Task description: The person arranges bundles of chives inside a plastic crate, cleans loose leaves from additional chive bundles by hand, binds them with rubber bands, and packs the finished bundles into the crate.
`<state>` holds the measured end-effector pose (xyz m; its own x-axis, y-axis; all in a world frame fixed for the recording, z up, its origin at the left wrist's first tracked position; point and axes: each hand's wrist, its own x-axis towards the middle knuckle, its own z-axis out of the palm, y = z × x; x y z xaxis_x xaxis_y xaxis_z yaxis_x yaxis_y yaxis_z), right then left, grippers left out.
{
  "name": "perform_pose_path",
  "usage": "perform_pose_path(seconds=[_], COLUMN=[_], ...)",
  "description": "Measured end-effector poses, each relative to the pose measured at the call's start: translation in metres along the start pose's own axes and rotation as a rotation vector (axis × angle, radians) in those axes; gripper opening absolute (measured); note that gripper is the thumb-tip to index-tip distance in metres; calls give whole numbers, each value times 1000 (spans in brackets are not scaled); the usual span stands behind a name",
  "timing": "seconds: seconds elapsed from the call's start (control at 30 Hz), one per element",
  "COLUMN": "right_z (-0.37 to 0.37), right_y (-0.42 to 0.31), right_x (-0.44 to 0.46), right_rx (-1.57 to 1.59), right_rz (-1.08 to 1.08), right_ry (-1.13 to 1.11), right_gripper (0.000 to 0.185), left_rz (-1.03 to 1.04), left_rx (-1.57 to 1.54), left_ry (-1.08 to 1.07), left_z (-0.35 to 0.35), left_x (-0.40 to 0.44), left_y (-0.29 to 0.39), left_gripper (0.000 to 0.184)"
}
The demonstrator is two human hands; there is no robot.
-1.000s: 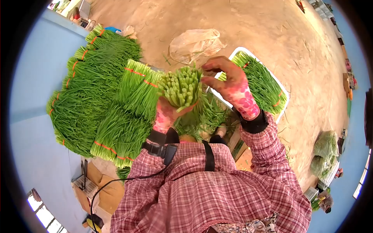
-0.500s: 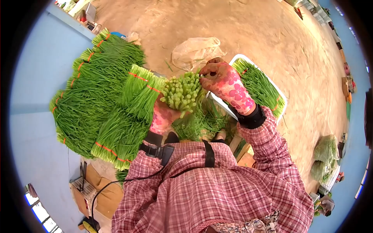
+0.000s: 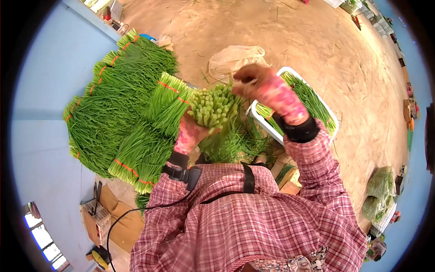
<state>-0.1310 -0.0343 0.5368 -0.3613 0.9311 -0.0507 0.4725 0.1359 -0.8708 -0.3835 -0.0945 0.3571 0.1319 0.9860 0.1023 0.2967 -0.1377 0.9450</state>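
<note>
My left hand [image 3: 192,131] is wrapped around a bunch of chives [image 3: 210,108], its pale cut ends pointing up toward me. Beside the top of that bunch, on its right, is my right hand [image 3: 253,82], raised and smeared by motion; its fingers look curled, but I cannot make out anything in them. Both wrists wear pink flowered cuffs. Left of my left hand lie chive bundles [image 3: 158,106] tied with orange bands. Loose green leaves [image 3: 240,143] lie below the held bunch, in front of my body.
A large stack of banded chives [image 3: 122,86] rises on the left by the blue wall [image 3: 43,86]. A white tub [image 3: 334,129] of chives stands on the right. Beyond my hands a clear plastic bag [image 3: 235,56] lies on the brown floor. Filled plastic bags [image 3: 379,183] sit far right.
My right hand has pulled slightly up and right from the bunch's edge and is now blurred. My left hand keeps its hold on the bunch. The view has shifted slightly.
</note>
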Motion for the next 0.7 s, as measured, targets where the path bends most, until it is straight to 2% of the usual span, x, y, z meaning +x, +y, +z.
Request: perform_pose_path(seconds=[0.03, 0.1, 0.13, 0.23, 0.3, 0.4, 0.43, 0.5, 0.53, 0.57, 0.6, 0.63, 0.67, 0.7], right_z=[12, 11, 13, 16, 14, 27, 26, 18, 7, -12, -36, -57, -90, -106], right_y=[11, 13, 16, 22, 17, 29, 28, 18, 13, 5, -5, -29, -20, -17], right_x=[2, -1, 0, 2, 4, 6, 6, 8, 9, 10, 4, -2, -1, -8], right_rx=[-102, 107, 149, 205, 142, 217, 297, 459, 531, 697, 808, 823, 941, 989], right_rz=[-105, 36, 54, 79, 50, -58, -26, 37, -18, -44, -172, -177, -357, -439], right_ry=[11, -89, -88, -89, -105, 102, 142, 220, 282, 341, 367, 498, 416, 354], right_gripper=[32, 28, 26, 20, 16, 10, 10, 11, 13, 19, 27, 34, 36, 35], left_rz=[79, 188, 120, 199, 30, -211, -256, -247, -245, -276, -306, -335, -275, -195], left_rx=[164, 489, 507, 680, 196, -382, -507, -871, -1044, -1122, -1201, -1278, -1065, -797], left_ry=[-48, -161, -156, -180, -95, -15, 4, -141, -227, -204, -178, -150, -100, -87], left_z=[-3, -8, -10, -12, -7, -3, -4, -10, -16, -17, -19, -21, -21, -23], left_x=[3, 3, 1, 2, 0, -1, 0, 2, 4, 5, 7, 8, 8, 9], left_y=[11, 30, 24, 38, 26, 18, 20, 30, 35, 37, 38, 40, 30, 28], left_gripper=[80, 76, 72, 72, 73, 76, 77, 80, 82, 84, 87, 91, 89, 85])
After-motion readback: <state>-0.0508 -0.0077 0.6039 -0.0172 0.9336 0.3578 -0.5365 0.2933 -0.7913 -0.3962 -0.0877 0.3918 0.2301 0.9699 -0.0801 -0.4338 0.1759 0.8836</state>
